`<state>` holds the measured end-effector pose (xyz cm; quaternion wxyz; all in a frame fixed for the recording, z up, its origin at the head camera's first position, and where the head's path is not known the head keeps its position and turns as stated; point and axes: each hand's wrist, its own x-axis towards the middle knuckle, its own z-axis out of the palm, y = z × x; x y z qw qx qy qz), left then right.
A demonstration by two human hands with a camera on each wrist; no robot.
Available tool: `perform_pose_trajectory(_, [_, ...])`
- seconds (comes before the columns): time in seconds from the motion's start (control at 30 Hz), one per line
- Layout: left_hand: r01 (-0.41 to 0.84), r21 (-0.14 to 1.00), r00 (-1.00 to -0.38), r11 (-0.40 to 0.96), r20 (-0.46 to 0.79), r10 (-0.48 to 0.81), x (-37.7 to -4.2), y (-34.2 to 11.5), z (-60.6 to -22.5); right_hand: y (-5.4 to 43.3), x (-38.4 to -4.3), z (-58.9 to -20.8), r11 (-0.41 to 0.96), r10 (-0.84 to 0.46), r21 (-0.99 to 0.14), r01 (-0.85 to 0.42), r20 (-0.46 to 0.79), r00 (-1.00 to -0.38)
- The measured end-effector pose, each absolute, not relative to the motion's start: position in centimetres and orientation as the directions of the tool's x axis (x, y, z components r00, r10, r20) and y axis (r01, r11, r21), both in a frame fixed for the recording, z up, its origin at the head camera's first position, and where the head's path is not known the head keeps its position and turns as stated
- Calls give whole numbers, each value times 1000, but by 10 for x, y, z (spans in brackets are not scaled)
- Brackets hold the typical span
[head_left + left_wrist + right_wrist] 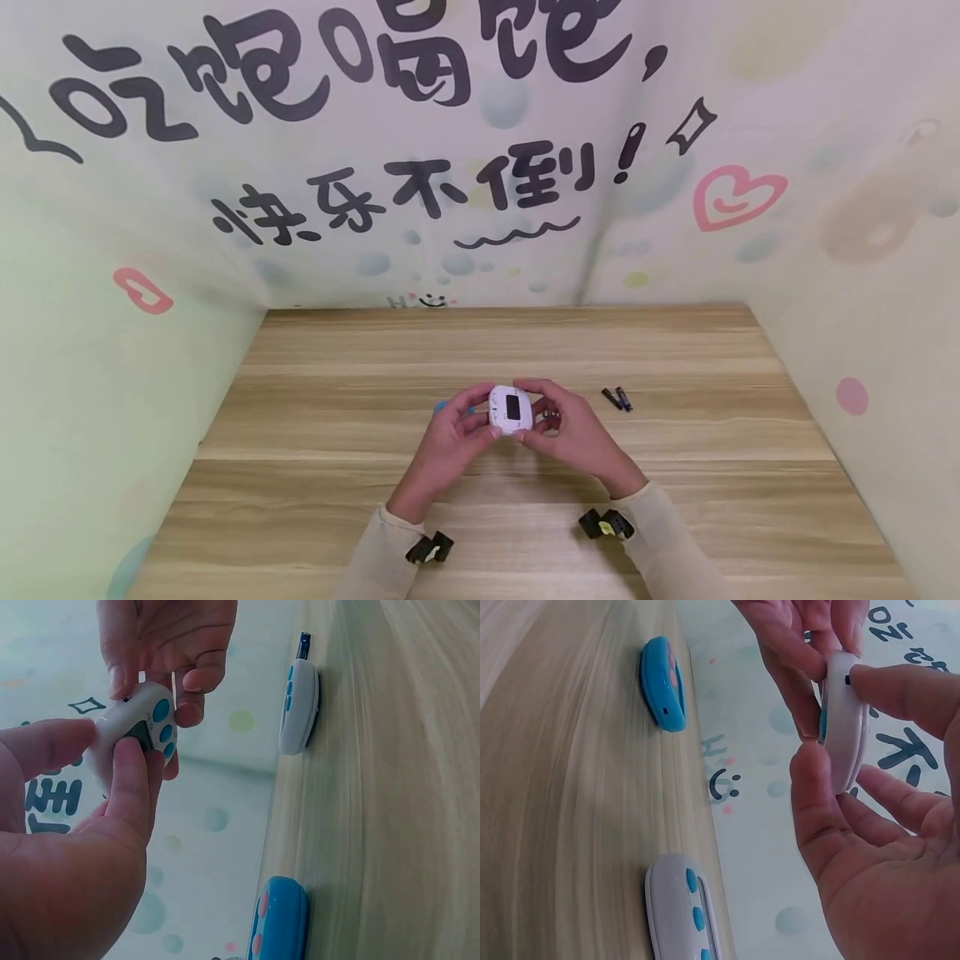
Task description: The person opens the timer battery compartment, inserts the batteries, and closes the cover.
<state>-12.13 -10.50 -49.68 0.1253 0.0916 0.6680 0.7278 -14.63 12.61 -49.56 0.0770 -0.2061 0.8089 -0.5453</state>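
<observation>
Left hand (448,440) and right hand (579,429) grip a white device (511,410); its 3 blue buttons (166,733) face only left wrist view.

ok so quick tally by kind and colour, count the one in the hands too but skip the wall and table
White digital timers: 2 (held timer, loose timer)
Blue digital timer: 1
Dark batteries: 2 (left battery, right battery)
Total: 5

Room between sleeves (382,552) — obstacle rightward: batteries (624,400)
</observation>
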Motion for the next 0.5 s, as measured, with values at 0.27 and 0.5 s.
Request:
perform_pose_trajectory(0.27, [-80, 994, -956, -73, -56, 289, -122, -104, -501, 126, -145, -494, 343, -417, -906, -249, 91, -904])
perform_pose_trajectory(0.5, [-121, 990, -954, -73, -96, 283, -120, -104, -499, 125, -144, -490, 334, -418, -917, -219, 64, -906])
